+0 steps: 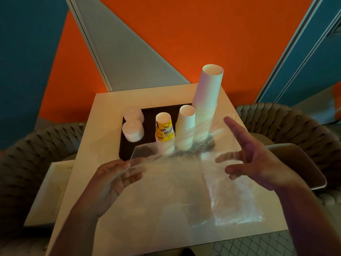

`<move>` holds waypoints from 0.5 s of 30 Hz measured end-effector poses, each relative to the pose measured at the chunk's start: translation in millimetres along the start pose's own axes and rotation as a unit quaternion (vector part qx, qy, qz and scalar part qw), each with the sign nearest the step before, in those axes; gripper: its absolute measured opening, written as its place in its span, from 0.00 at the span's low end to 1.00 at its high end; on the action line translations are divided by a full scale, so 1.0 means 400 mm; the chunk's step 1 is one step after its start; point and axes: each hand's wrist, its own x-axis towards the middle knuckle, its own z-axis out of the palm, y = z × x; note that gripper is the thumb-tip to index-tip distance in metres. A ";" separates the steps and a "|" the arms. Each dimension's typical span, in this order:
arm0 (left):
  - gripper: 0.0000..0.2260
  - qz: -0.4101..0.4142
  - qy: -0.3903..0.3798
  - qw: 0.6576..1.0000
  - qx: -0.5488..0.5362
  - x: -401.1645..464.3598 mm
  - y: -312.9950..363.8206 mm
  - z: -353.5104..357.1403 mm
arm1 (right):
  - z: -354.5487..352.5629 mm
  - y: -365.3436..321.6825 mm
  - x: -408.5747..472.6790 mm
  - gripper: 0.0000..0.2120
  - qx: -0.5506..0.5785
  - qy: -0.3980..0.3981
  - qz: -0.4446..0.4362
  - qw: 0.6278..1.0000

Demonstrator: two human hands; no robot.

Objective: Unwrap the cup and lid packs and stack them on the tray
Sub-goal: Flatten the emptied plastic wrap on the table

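Two hands raised over table (103, 115): left hand (112, 179) pinched corner of clear plastic wrap (177, 163); right hand (252, 159) spread, fingers straight, gripping nothing. Stood on dark tray (149, 112): tall cup stack (207, 102), shorter stack (185, 128), yellow printed cups (164, 129), two lid stacks (133, 122).

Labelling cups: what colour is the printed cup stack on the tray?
Yellow with dark print, white rim; the printed cup stack shows best in the head view.

The yellow cup stack (164, 129) bears upside-down print (blurred, partly Korean), too unclear to read.
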 end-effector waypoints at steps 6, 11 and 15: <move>0.33 -0.125 -0.077 0.982 -0.117 0.042 -0.045 0.051 | -0.002 0.006 0.000 0.54 0.003 -0.016 -0.006 1.000; 0.36 -0.061 -0.090 0.994 -0.027 0.065 -0.040 0.082 | -0.012 0.007 -0.010 0.55 -0.027 -0.021 0.008 0.999; 0.37 -0.039 -0.164 0.980 0.106 0.074 -0.010 0.067 | -0.033 0.001 -0.027 0.57 -0.086 -0.028 0.027 0.996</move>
